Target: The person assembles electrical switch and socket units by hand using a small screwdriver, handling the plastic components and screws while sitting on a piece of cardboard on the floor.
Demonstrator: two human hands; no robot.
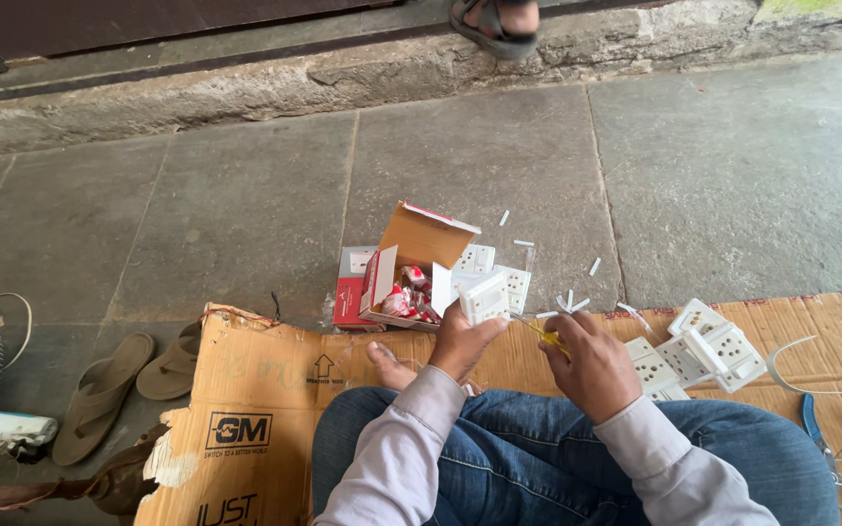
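Blue-jeaned knees crossed right under the lens, pale sleeves reaching forward over them. Left hand up and clenched around a white switch module, held just above the flattened cardboard sheet, in front of the open box. Right hand closed on a yellow-handled screwdriver, tip angled toward the module, close to touching; cannot tell whether the tip actually meets it. Just beyond the left hand, an open cardboard box, flap up, with small red-and-white packets inside. More white socket plates heaped on the cardboard near the right hand. Tiny white bits scattered over the grey stone floor. Off to the left, a pair of sandals beside the cardboard. Top edge, on the step: another person's sandalled foot.
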